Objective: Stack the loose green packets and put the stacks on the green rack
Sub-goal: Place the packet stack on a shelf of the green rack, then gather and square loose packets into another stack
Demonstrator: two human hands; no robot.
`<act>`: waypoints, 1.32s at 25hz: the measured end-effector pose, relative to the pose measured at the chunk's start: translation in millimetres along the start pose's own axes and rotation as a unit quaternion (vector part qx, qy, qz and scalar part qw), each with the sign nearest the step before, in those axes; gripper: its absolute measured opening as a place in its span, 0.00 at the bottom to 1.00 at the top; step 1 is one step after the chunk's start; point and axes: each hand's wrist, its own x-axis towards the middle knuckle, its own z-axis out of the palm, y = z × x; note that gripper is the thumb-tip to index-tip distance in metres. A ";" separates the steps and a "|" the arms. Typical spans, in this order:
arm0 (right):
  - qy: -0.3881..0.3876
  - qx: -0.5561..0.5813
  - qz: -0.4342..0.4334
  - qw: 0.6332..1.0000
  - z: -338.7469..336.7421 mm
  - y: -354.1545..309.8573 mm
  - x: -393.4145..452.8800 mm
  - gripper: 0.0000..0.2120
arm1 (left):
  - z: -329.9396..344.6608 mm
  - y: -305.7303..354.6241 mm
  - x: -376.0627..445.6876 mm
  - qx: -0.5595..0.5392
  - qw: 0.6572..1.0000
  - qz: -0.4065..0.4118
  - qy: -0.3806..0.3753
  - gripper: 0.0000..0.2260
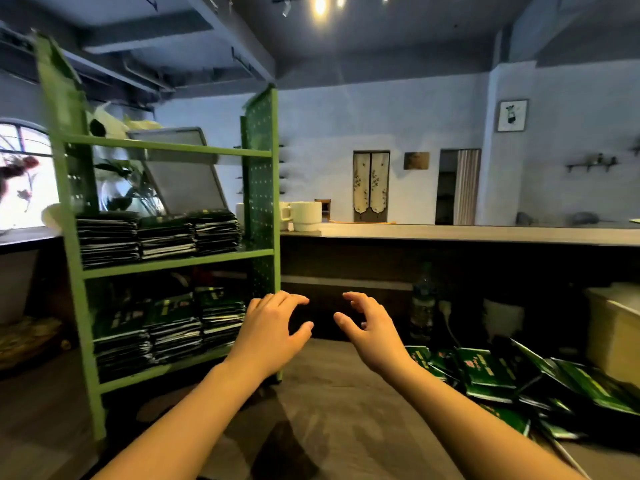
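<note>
Both hands are reaching forward empty, left hand (273, 329) and right hand (372, 332) hanging side by side with fingers loosely spread and nothing gripped, probably between loads. To the left of the left hand, the green rack (173, 261) is standing with its corner post just beside the knuckles, its middle and lower shelves carrying neat stacks of packets (162, 237) while the top shelf is offering free room. Lower right of the right hand, the loose green packets (519, 382) are lying scattered on the floor, bare floor stretching open between them and the rack.
</note>
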 end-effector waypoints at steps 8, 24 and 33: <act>0.023 -0.140 0.073 0.987 -69.8 122.5 -49.2 0.21 | 115.6 87.6 11.9 -0.085 0.987 0.037 -0.134 0.20; -0.009 -0.399 0.256 0.880 -172.9 232.7 -65.5 0.39 | 269.6 199.5 62.3 -0.128 0.910 -0.068 -0.388 0.38; -0.052 -0.267 0.119 0.955 -101.0 177.6 -71.9 0.29 | 243.3 145.9 21.9 -0.237 0.906 -0.197 -0.290 0.27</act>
